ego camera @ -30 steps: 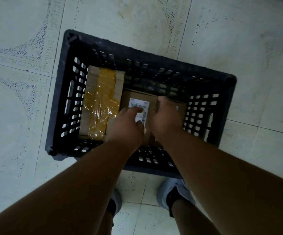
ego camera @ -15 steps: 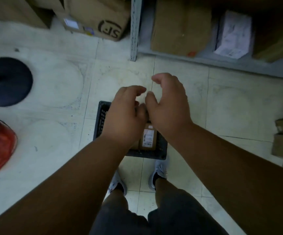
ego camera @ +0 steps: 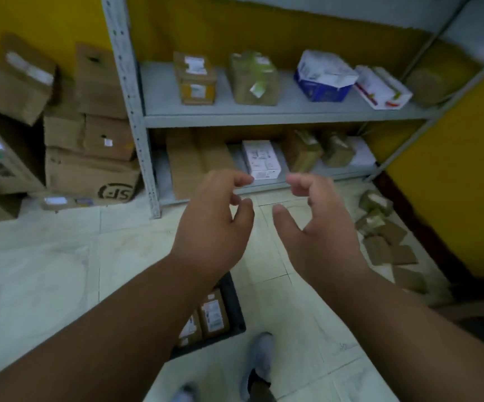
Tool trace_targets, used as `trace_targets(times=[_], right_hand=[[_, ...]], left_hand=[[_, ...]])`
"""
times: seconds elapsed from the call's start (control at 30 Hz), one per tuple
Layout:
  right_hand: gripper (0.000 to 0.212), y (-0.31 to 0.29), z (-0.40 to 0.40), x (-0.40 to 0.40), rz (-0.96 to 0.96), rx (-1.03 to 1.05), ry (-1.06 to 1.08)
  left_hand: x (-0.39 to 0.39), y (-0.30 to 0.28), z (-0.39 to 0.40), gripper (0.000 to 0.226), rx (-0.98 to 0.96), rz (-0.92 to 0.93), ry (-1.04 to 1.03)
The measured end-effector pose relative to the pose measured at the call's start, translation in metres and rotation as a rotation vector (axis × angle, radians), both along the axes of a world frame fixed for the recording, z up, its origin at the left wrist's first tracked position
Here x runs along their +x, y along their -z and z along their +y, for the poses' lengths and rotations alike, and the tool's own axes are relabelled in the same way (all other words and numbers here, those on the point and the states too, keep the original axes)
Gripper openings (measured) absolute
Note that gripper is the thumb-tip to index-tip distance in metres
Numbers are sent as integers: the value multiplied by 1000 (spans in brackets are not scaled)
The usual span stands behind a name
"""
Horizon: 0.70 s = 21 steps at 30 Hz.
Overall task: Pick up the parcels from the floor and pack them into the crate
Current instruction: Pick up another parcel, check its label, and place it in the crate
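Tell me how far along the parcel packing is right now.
Partly done. Some labelled parcels already lie in the black crate by the person's feet. Nothing is in hand: the left hand and right hand are raised with loosely curled fingers, holding nothing. Left to do: a cluster of brown parcels on the floor by the yellow wall is not yet picked up.

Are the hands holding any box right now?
No. The left hand and the right hand are both in the air with loosely curled fingers, holding nothing. The crate sits on the floor below them.
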State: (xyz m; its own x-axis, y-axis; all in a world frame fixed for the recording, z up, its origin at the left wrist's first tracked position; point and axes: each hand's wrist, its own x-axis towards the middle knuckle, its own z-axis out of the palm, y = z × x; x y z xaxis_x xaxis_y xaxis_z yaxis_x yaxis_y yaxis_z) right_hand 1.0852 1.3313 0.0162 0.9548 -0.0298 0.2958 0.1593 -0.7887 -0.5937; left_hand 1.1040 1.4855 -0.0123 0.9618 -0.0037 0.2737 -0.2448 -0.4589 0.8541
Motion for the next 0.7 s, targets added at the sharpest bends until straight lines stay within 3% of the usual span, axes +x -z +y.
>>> trace_targets(times=[0.3,0.7], right_hand=[[47,-45,-109,-97,-88,119,324],[49,-52,-338,-196,-142,164,679]], left_hand=[[-32,-39,-105,27,14,-83,334],[-81,-49,-368,29,64,-151,642]])
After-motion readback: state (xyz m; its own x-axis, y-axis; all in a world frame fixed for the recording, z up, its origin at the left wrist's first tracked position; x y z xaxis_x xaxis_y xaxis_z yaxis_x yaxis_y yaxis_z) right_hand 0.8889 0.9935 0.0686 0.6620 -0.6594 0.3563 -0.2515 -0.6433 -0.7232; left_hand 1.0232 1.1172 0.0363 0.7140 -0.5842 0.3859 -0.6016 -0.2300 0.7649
